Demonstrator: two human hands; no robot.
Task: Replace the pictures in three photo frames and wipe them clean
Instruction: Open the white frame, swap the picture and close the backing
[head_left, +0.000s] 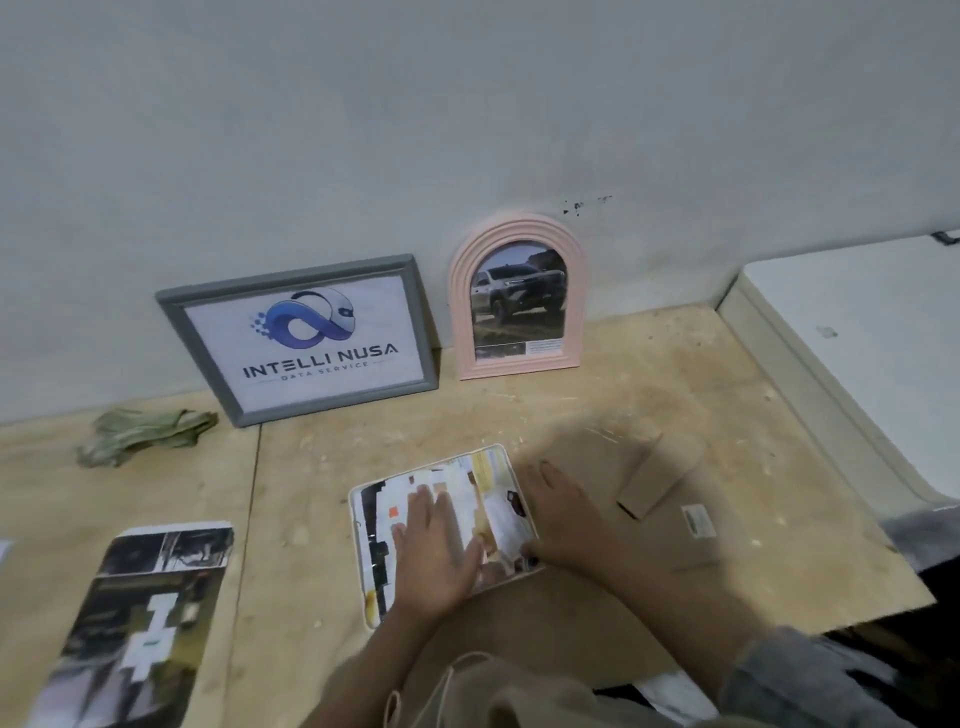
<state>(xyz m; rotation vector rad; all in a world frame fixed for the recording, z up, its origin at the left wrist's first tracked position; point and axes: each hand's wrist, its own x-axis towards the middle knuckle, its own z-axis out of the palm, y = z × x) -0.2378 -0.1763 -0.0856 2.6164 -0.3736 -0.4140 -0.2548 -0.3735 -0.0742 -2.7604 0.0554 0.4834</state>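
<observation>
Nearest, a printed picture (140, 618) with dark scenes lies flat on the wooden table (301, 519) at the near left. Just right of it, in the middle, a white frame (374, 499) with rounded corners lies flat, a colourful print showing in it. The left hand (436, 540) rests palm down on that print, fingers straight and close together. The right hand (561, 519) lies flat over the frame's right edge, fingers loosely spread; whether it grips the edge cannot be told. Right of the hands lies a brown backing board (670, 499) with its stand flap. Farther left sits a crumpled green cloth (145, 434). At the far side, a grey frame (301, 338) with a logo print and a pink arched frame (517, 299) holding a car picture lean against the wall (467, 104).
</observation>
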